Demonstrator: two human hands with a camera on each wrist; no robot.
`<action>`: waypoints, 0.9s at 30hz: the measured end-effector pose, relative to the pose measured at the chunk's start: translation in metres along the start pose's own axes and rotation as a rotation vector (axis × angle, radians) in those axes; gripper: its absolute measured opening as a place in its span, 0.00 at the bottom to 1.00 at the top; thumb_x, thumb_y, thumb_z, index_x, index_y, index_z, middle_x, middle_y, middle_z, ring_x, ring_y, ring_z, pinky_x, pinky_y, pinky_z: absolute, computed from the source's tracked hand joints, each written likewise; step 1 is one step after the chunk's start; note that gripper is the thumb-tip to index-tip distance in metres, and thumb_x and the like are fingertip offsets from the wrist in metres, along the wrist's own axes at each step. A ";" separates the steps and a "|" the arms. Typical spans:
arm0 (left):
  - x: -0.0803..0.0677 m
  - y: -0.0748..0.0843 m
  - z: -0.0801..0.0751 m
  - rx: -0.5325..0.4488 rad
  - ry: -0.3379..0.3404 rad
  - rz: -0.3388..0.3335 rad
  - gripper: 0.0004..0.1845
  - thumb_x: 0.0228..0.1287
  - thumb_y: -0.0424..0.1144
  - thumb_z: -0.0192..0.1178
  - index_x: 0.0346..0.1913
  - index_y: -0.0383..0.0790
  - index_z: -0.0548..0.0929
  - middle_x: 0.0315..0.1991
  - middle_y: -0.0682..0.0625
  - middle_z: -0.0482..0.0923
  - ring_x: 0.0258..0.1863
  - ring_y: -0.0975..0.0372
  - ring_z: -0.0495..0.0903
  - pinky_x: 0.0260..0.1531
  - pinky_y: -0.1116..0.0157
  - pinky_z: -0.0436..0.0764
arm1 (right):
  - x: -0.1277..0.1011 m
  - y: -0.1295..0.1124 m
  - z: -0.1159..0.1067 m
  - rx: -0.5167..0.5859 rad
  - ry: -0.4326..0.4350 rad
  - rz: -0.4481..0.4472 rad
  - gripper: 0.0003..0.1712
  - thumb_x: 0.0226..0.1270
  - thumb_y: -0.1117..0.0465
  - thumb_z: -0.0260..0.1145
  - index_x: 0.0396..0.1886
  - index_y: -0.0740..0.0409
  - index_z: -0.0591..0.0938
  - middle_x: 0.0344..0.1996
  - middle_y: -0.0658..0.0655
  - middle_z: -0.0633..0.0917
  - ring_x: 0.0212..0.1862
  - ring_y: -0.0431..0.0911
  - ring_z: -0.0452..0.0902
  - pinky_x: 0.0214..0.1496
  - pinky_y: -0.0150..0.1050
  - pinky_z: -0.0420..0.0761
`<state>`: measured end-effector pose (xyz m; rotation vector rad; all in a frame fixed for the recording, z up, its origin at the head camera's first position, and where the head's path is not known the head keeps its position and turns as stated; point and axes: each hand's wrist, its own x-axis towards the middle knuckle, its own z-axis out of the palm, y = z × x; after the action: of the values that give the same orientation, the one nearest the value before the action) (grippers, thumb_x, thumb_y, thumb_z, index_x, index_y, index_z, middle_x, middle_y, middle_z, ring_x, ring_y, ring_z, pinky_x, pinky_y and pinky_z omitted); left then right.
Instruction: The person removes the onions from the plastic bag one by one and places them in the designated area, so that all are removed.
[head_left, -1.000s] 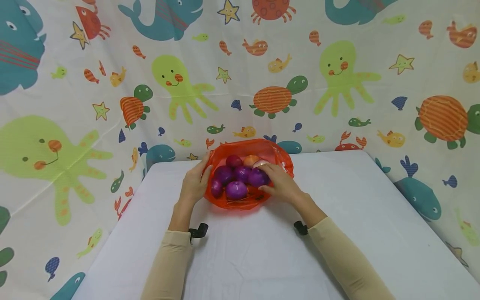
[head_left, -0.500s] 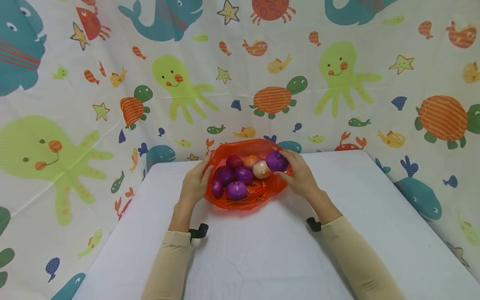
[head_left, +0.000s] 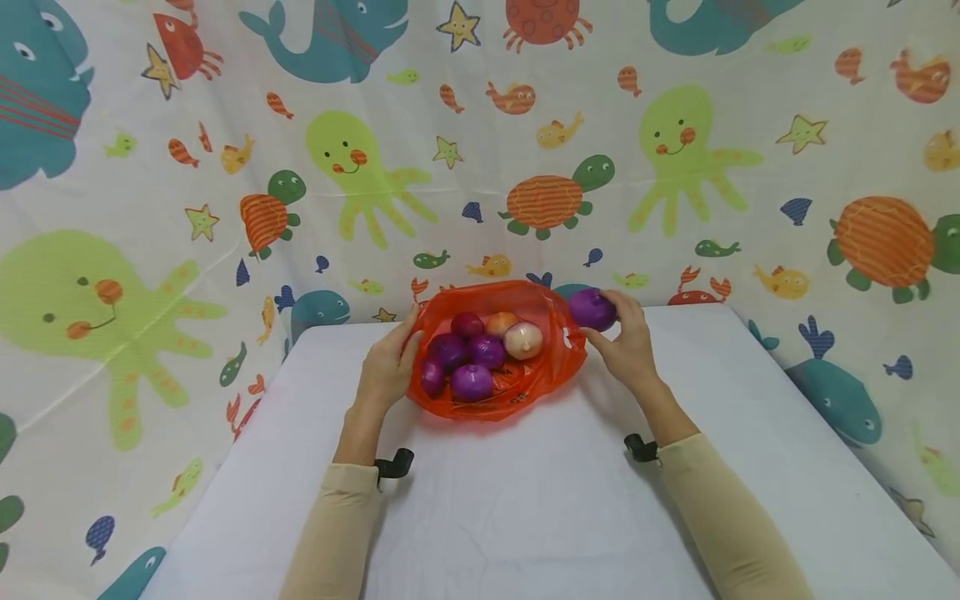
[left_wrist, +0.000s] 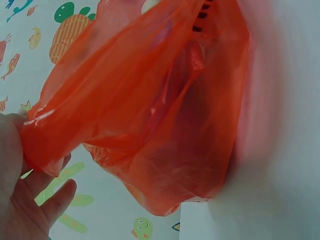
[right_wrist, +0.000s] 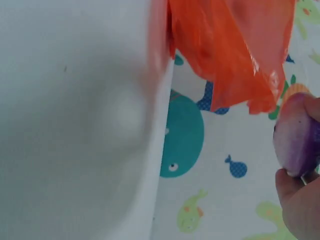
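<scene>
Right hand (head_left: 628, 346): fingers (head_left: 609, 298) curled round a smooth round purple onion (head_left: 592, 309), held just right of the orange bag (head_left: 487, 408), apart from it, over the far edge of the white surface (head_left: 525, 517). Left hand (head_left: 386, 367): fingers (head_left: 411, 323) pinching the bag's crinkly thin plastic rim at its left side. Inside the open bag: several glossy purple onions (head_left: 472, 382), a pale peeled one (head_left: 522, 340), an orange-brown one (head_left: 501, 321). Behind: sea-creature printed cloth (head_left: 225, 167)
</scene>
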<state>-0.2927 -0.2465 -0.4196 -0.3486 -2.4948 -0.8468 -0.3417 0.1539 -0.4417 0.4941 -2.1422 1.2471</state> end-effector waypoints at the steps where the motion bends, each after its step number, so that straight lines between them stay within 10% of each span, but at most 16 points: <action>1: -0.001 0.000 -0.001 0.001 -0.001 -0.003 0.30 0.82 0.47 0.53 0.81 0.51 0.63 0.73 0.45 0.74 0.72 0.48 0.75 0.68 0.46 0.78 | 0.000 0.002 -0.002 0.001 0.008 0.013 0.40 0.60 0.66 0.80 0.70 0.63 0.73 0.68 0.67 0.74 0.70 0.61 0.69 0.71 0.63 0.76; 27: -0.001 -0.005 0.000 -0.017 -0.018 -0.023 0.29 0.83 0.48 0.52 0.81 0.52 0.63 0.74 0.45 0.73 0.72 0.48 0.75 0.68 0.47 0.78 | -0.011 0.074 -0.080 -0.134 0.079 0.415 0.41 0.63 0.69 0.75 0.75 0.64 0.70 0.70 0.73 0.71 0.72 0.67 0.67 0.73 0.66 0.71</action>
<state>-0.2935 -0.2504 -0.4223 -0.3357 -2.5141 -0.8783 -0.3517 0.2595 -0.4668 -0.0631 -2.3127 1.2970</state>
